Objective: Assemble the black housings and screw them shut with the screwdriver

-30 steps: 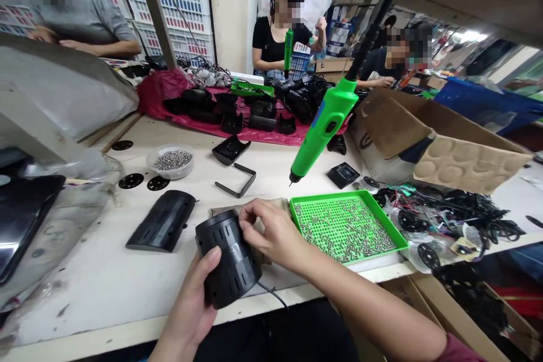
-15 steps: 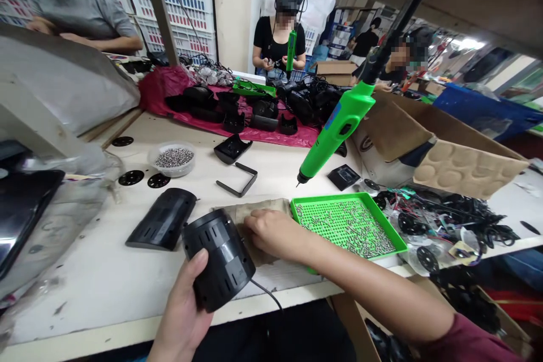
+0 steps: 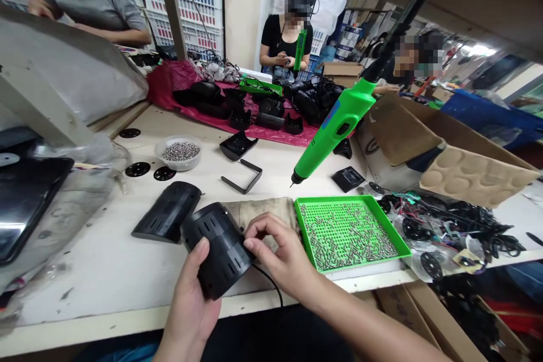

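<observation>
A black slotted cylindrical housing [image 3: 218, 249] is gripped in my left hand [image 3: 190, 288], thumb across its front, tilted above the table edge. A black cable [image 3: 271, 280] hangs from it. My right hand [image 3: 280, 249] touches the housing's right side with thumb and forefinger pinched together; whatever is between the fingertips is too small to make out. Under the hands lies a grey-brown cloth pad [image 3: 267, 209]. To the right sits a green tray [image 3: 356, 232] of screws. A green electric screwdriver [image 3: 335, 130] hangs above, tip down.
On the table [image 3: 106, 271] are a black curved shell [image 3: 169, 209], a bowl of small metal parts [image 3: 180, 153], a black bracket [image 3: 241, 176] and black discs. Wires and parts pile at the right beside a cardboard box [image 3: 475, 169]. Several people sit beyond.
My right hand has moved from the cloth area behind the housing to its right side, fingertips now against it. The housing has tilted slightly. The whole view has shifted a little.
</observation>
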Tool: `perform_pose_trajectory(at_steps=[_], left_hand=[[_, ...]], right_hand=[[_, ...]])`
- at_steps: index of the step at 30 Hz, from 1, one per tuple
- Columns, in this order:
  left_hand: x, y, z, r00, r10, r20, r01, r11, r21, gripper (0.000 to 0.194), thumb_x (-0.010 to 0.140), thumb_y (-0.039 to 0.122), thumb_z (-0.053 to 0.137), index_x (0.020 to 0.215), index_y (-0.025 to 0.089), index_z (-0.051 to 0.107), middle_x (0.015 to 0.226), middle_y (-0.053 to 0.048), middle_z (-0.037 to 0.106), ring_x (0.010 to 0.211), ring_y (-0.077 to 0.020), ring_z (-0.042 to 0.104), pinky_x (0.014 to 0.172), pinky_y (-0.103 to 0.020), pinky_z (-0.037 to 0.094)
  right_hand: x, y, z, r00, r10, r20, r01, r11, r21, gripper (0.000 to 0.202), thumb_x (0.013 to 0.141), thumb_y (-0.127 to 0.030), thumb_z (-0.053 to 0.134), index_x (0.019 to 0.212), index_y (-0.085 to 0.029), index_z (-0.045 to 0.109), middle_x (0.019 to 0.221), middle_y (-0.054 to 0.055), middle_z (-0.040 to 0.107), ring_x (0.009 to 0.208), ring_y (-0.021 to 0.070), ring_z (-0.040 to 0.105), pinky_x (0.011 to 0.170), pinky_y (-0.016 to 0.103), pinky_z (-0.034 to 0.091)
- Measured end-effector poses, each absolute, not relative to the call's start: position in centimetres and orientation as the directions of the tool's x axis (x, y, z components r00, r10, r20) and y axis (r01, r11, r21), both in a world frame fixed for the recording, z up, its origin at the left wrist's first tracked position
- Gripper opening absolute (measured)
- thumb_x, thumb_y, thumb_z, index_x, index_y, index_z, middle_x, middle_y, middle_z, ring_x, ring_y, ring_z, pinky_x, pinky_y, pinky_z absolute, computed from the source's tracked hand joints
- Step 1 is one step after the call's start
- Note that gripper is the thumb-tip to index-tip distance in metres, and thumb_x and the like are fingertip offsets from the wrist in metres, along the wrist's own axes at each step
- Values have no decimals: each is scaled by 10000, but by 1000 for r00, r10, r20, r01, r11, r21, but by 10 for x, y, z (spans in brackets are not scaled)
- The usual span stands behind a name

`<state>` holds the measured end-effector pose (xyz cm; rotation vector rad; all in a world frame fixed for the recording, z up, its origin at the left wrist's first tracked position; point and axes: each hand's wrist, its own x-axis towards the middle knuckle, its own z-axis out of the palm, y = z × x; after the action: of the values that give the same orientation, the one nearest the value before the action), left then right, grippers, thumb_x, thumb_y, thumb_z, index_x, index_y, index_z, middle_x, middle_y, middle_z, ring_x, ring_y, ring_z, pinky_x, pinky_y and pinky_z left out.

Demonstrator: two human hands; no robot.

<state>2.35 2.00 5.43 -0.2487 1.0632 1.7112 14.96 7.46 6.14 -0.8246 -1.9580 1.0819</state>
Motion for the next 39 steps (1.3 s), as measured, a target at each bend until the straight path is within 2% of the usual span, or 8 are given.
perform_pose_trajectory(at_steps=[4,11,17,21,24,28,33,39], left_hand=[[22,20,57,-411,644,-645,-861,-42,507,251,745,273,678,986,221,724,856,-1,755,821,-158,688,894,-303,537],[19,20,52,-381,686,-620,-860,-17,510,354,747,349,665,1074,220,703,983,-52,749,1171,-289,589,962,-414,511],[24,21,52,-424,684,-594,-839,-48,543,357,725,336,695,1067,236,709,989,-32,754,1224,-287,555,999,-418,489],[19,18,50,-414,705,-576,-843,-58,535,368,717,339,699,1073,246,708,1051,-25,749,1186,-293,588,994,-426,494],[13,15,49,-393,742,-544,-846,-60,530,443,678,380,723,1103,259,696,1088,-32,741,1127,-317,627,952,-455,521],[11,13,47,-373,755,-539,-836,-21,549,523,618,393,766,1118,261,686,1067,-40,748,1094,-335,643,907,-464,547],[14,13,46,-344,757,-555,-819,47,572,517,592,371,786,1083,238,694,948,-49,768,1139,-354,615,964,-480,507],[13,11,42,-333,766,-550,-808,68,585,630,560,365,826,1158,257,662,1026,-33,756,1111,-337,634,965,-450,511]], right_hand=[[152,76,60,-505,779,372,173,514,-840,56,907,-180,574,871,-181,617,861,33,625,843,158,606,772,294,493],[178,78,76,-720,565,403,128,679,-723,161,930,-179,579,1045,-177,691,990,76,728,947,163,670,832,315,546],[171,74,61,-611,650,451,203,680,-704,180,944,-133,521,1035,-135,675,921,92,702,887,159,671,774,280,553],[176,84,65,-627,694,353,407,679,-611,170,935,-119,505,1000,-162,655,911,67,676,865,174,642,754,297,514],[188,89,76,-703,700,122,593,673,-442,107,914,-133,556,906,-171,656,848,42,657,808,181,614,746,310,458],[196,84,80,-750,653,-108,659,721,-214,80,901,-169,594,836,-176,640,844,37,652,819,206,599,780,350,413],[191,76,64,-758,645,-95,651,743,-155,43,872,-138,598,839,-146,625,852,74,654,819,239,594,757,373,411],[192,76,61,-744,668,-26,653,718,-240,72,815,-71,601,822,-143,592,799,58,651,764,206,602,725,332,446]])
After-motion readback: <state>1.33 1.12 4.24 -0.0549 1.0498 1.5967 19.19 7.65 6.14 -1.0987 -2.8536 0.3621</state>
